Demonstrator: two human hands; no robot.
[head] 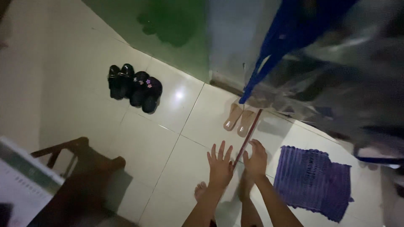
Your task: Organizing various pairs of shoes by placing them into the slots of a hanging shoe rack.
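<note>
The thin stick (248, 136) runs diagonally between the two hands, from a near end at about the level of the palms to a far end beside the tan sandals (239, 120). Its near end lies in the gap between the left hand (220, 166) and the right hand (256, 159).

Left hand: fingers spread wide and extended, palm facing down, holding nothing. The stick passes just to the right of its outermost finger; contact cannot be confirmed.

Right hand: fingers bent and drawn together next to the near part of the stick. The thumb side meets the stick, but whether the fingers actually grip it cannot be told from this view.

Appearance of the stick: long, straight, very slender, reddish-brown, with an even width along its visible length. It appears tilted, with its far end leaning towards a blue cloth (286, 38) that hangs at the far right.

Surroundings: the floor (168, 138) is pale glossy tile. Two pairs of black slippers (134, 87) stand at the far left. A purple woven mat (312, 180) lies to the right of the right hand. A dark wooden stool (80, 168) stands at the near left. The person's bare feet (202, 191) show below the forearms.
</note>
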